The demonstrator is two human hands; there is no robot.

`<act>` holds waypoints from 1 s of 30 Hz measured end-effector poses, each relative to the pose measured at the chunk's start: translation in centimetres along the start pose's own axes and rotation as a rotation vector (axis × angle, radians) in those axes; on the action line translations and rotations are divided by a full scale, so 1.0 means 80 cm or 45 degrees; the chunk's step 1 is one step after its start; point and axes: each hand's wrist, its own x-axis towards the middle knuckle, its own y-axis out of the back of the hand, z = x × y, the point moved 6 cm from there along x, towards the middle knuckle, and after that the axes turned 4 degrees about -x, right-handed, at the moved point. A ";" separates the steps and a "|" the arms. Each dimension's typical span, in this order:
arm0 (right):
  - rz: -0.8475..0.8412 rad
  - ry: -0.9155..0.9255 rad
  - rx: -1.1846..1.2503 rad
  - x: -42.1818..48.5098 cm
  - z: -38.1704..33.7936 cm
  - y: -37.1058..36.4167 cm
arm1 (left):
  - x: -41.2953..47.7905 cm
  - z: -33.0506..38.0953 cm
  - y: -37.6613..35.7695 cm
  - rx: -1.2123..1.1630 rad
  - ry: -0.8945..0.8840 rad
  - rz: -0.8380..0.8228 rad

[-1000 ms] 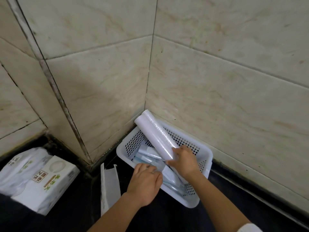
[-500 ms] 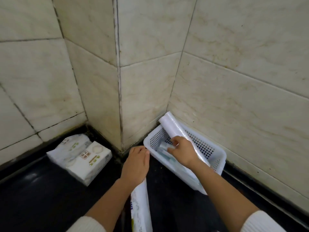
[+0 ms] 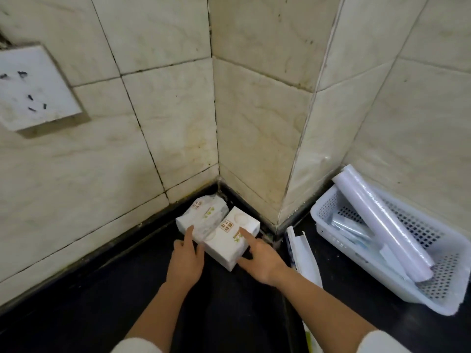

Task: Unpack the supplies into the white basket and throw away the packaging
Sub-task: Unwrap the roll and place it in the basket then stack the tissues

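Where two tiled walls meet in an inner corner, two tissue packs [image 3: 219, 234] lie side by side on the dark floor [image 3: 229, 314], the far one pushed close against the black skirting and the near one angled out, with bare floor open toward the camera. The left hand [image 3: 185, 259] rests at the near left edge of the packs, its forefinger stretched flat on top and the other fingers loosely curled, gripping nothing. The right hand [image 3: 262, 261] is spread wide at the near pack's right end, forefinger laid on its top face and thumb reaching along its lower side, not yet closed around it. Beyond a jutting wall corner to the right, one white basket [image 3: 433, 299] stands on the floor close to the wall, holding one long white roll [image 3: 382, 225] propped over its far rim and several clear-wrapped items beneath it. One flattened white package [image 3: 303, 253] lies between the hands and the basket. One wall socket [image 3: 35, 87] sits upper left.
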 end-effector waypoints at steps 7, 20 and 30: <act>0.190 -0.034 -0.121 0.016 0.019 -0.010 | 0.069 -0.008 -0.004 0.156 -0.024 -0.051; 0.443 0.024 0.151 0.095 -0.020 -0.010 | 0.082 0.044 0.063 -0.406 -0.454 0.195; 0.481 -0.225 0.607 0.160 -0.029 -0.007 | 0.114 0.032 0.044 -0.151 -0.425 0.116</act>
